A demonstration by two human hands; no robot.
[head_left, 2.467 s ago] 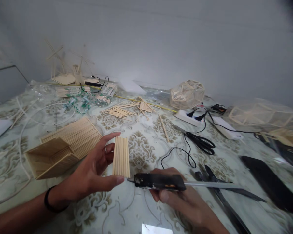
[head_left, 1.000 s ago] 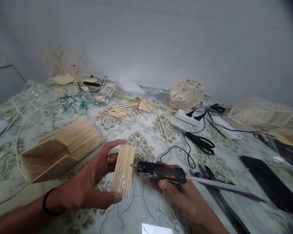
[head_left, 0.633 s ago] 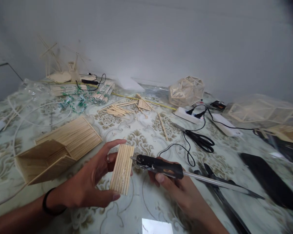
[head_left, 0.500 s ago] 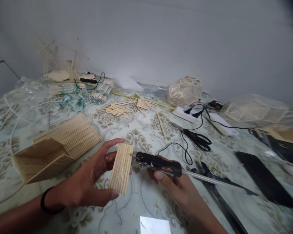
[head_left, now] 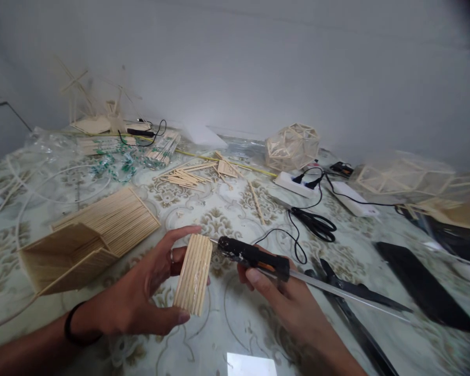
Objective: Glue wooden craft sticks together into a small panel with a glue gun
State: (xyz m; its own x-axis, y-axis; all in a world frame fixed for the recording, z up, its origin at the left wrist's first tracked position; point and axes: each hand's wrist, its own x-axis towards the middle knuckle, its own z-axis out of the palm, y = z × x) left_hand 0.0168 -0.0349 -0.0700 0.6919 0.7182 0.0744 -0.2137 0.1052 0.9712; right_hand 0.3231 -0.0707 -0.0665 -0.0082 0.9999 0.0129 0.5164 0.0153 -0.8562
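A small panel of wooden sticks laid side by side point(head_left: 193, 275) is gripped at its ends by my left hand point(head_left: 149, 292), thumb at the lower edge and index finger at the top. Glossy streaks run over its face. My right hand point(head_left: 288, 297) is closed around a black hot glue gun point(head_left: 254, 258), from whose back a long clear glue stick point(head_left: 337, 290) sticks out. The gun's nozzle points left, at the panel's upper right corner; whether it touches, I cannot tell. To the left lies a larger box-shaped piece made of sticks point(head_left: 113, 216).
Loose sticks point(head_left: 186, 177), black-handled scissors point(head_left: 317, 224) and a power strip point(head_left: 295, 184) lie beyond my hands. At right are a black phone-like slab point(head_left: 426, 284) and a black tool with long arms point(head_left: 348, 303). A stick-framed polyhedron point(head_left: 292, 146) stands at the back.
The glue gun's nozzle has moved up along the panel's right edge to its top corner. The panel has tilted slightly in my left hand.
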